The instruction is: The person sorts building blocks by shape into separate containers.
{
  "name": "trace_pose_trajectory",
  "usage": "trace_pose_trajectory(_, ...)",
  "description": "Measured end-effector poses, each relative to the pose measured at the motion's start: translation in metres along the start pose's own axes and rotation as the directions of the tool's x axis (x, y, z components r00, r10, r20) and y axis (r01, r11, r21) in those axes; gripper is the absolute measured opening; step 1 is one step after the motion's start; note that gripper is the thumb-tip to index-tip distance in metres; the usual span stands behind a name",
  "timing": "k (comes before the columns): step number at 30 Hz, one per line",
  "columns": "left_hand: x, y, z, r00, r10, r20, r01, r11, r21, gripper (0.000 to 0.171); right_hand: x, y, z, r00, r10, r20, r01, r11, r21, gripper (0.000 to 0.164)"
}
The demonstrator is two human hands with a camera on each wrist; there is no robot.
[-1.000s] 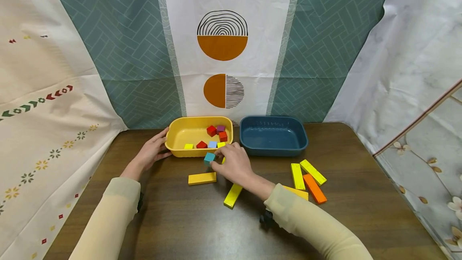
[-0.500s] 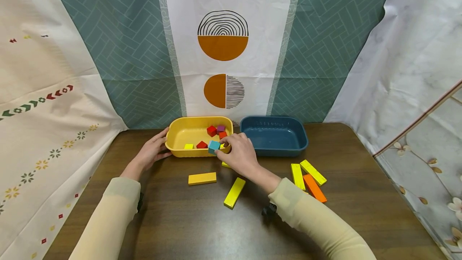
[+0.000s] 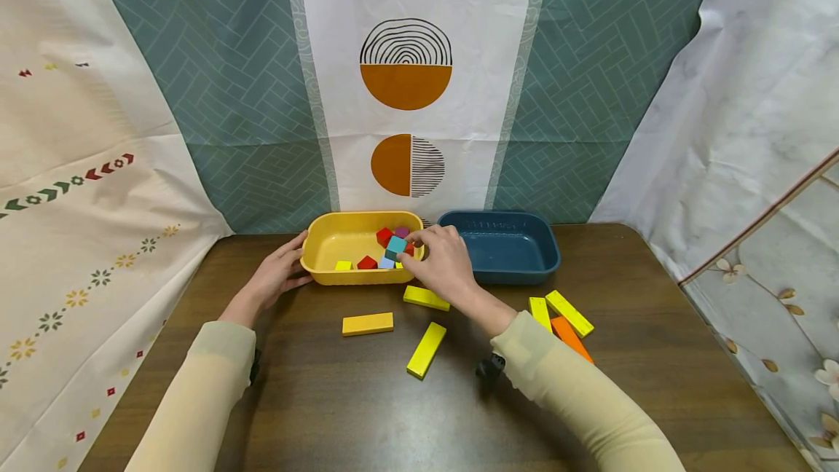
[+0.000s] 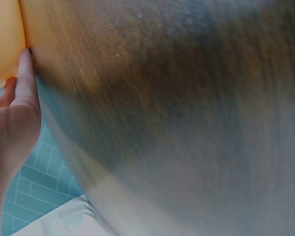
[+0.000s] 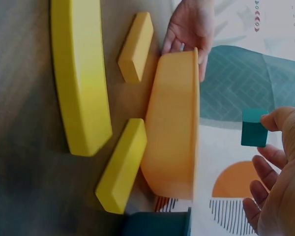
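Teal cube (image 3: pixel 396 248) clamped between thumb and fingertip of the right hand (image 3: pixel 435 262) in the head view, over the three o'clock side of the round-cornered yellow tray (image 3: pixel 341 279). Inside that tray: red cubes (image 3: pixel 384 237), a purple cube (image 3: pixel 402 232) toward two o'clock, a light-blue cube (image 3: pixel 387 263) toward four, a yellow cube (image 3: pixel 344 266) toward eight. Left hand (image 3: pixel 269 279) at nine o'clock, fingers against the tray's outer wall. Dark-blue tray (image 3: pixel 505 275) at three o'clock from the yellow one. On the wood-grain table (image 3: pixel 314 399), an amber rectangular block (image 3: pixel 368 324) at six o'clock from the yellow tray, yellow rectangular blocks (image 3: pixel 426 350) at four and five; beyond, an orange rectangular block (image 3: pixel 569 335) beside two more yellow ones, partly behind the right sleeve (image 3: pixel 577 399).

In the left wrist view, fingers straight, touching the yellow tray at ten o'clock; brick-patterned cloth (image 4: pixel 44 182) at eight.

In the right wrist view, teal cube at three o'clock, pinched, apart from the tray's rim; amber block at twelve, left hand at one, dark-blue tray at six.
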State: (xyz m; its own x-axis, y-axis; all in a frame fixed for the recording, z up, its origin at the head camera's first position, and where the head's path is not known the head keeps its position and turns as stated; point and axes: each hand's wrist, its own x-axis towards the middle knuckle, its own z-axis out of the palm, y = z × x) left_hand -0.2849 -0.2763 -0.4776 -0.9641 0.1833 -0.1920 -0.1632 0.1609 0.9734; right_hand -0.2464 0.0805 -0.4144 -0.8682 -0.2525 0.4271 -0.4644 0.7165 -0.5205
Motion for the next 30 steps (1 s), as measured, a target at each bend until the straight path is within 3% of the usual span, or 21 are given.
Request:
trace_pose_trajectory(16, 0.001, 0.0, 0.001, 1.0, 0.008, 0.005, -0.008, 1.0, -0.006, 0.056, 0.023, 0.002, -0.01, 1.0, 0.02, -0.024, -0.02, 1.0, 0.005, 0.033)
trace_pose_trajectory(30, 0.001, -0.002, -0.001, 1.0, 0.002, 0.005, -0.002, 1.0, -0.009, 0.057, 0.041, 0.004, -0.008, 0.997, 0.069, -0.025, -0.07, 0.997, -0.029, 0.036)
